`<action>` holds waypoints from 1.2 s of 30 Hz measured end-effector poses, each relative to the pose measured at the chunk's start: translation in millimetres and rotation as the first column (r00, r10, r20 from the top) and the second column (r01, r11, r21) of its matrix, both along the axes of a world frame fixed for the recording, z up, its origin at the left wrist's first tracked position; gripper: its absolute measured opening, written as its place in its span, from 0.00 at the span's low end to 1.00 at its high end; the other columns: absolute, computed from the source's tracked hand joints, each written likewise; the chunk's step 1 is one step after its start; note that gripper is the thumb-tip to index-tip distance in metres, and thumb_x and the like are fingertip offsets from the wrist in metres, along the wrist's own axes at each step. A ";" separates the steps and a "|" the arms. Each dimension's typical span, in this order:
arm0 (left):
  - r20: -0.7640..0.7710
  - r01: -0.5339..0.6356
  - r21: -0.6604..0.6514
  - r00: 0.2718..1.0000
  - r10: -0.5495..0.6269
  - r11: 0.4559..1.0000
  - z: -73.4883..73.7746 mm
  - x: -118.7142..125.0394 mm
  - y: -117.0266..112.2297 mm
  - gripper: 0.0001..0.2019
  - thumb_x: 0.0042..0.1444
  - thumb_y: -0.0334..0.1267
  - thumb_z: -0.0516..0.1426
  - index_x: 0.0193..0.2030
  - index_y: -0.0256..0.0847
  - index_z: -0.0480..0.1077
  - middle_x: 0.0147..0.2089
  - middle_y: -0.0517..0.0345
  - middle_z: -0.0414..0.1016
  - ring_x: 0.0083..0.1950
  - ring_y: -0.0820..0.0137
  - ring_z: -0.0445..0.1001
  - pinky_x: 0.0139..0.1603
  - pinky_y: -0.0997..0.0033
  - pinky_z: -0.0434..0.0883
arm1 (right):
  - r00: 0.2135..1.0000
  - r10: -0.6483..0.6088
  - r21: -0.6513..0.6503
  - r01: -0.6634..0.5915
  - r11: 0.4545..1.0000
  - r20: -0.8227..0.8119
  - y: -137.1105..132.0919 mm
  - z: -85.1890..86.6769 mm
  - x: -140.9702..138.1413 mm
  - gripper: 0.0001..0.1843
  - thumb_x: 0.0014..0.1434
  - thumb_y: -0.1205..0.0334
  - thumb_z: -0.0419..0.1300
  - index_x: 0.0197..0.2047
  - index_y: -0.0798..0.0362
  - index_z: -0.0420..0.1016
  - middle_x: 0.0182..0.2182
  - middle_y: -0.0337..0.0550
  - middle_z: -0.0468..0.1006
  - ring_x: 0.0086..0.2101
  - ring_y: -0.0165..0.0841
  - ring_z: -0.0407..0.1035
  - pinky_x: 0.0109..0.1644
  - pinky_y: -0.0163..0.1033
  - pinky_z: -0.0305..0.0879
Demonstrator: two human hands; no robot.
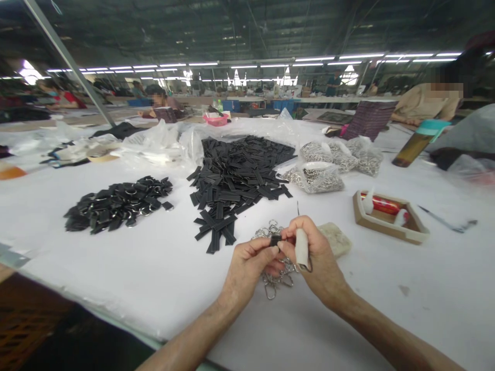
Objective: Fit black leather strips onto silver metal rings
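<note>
Between my two hands is a small folded black strap piece [275,240]. My left hand [251,260] pinches it from the left, fingers closed. My right hand [319,257] touches its right side with closed fingertips and also holds a thin tool with a pale wrapped handle [302,247]; a narrow dark tip sticks up beyond the fingers. Silver metal rings [270,292] lie loose beneath and around my hands, partly hidden by them. A yellowish flat block [335,240] rests just right of my right hand. Ahead lies a big heap of flat black strips [242,175].
Black pieces with metal rings [116,203] are piled at left. Plastic bags of metal rings [315,178] sit beyond my hands. At right are a cardboard tray [390,229] holding a red tube, a thin metal tool [441,219] and a bottle [415,144]. Co-workers sit farther back.
</note>
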State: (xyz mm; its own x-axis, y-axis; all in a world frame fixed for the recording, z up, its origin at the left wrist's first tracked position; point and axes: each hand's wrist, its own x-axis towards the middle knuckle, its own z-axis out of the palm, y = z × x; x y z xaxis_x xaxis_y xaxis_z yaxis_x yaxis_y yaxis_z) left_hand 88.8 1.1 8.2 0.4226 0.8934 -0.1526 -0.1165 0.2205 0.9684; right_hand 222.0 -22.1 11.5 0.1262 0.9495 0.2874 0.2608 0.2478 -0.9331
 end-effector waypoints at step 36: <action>0.038 -0.057 -0.103 0.997 0.061 0.993 2.8 0.6 0.0 0.05 0.46 0.33 0.60 0.28 0.31 0.72 0.25 0.52 0.76 0.28 0.68 0.76 0.31 0.72 0.74 | 0.995 -0.022 -0.085 0.030 0.996 0.100 -6.3 2.5 -3.1 0.04 0.53 0.66 0.55 0.31 0.51 0.60 0.25 0.35 0.66 0.25 0.26 0.59 0.27 0.31 0.56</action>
State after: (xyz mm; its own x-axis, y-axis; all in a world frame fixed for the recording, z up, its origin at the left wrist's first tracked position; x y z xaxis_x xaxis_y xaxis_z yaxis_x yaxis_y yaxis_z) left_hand 89.4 1.1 11.0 0.3775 0.8976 -0.2275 -0.1717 0.3093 0.9354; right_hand 218.8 -28.4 14.0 0.1262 0.9681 0.2166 0.3578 0.1592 -0.9201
